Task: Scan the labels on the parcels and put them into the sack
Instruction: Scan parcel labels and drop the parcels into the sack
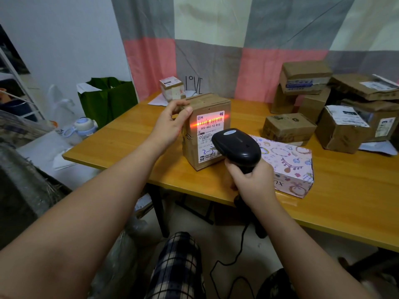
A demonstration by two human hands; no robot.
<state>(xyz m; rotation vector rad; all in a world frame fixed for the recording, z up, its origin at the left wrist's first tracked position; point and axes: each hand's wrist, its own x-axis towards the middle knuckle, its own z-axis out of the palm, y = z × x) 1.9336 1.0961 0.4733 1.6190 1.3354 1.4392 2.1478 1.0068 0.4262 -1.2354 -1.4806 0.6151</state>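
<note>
Right hand [250, 180] clenched round barcode scanner [237, 145], red beam across label [210, 130]. Left hand [170, 124] grips top corner of upright cardboard parcel [190, 147] near worktop [129, 137] front edge. Box looks stiff, probably light; best taken by opposite sides.

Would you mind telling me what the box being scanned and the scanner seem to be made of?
The box looks like cardboard: matte brown, creased taped edges. The scanner seems hard plastic: smooth black, faintly glossy where light catches its head.
</note>
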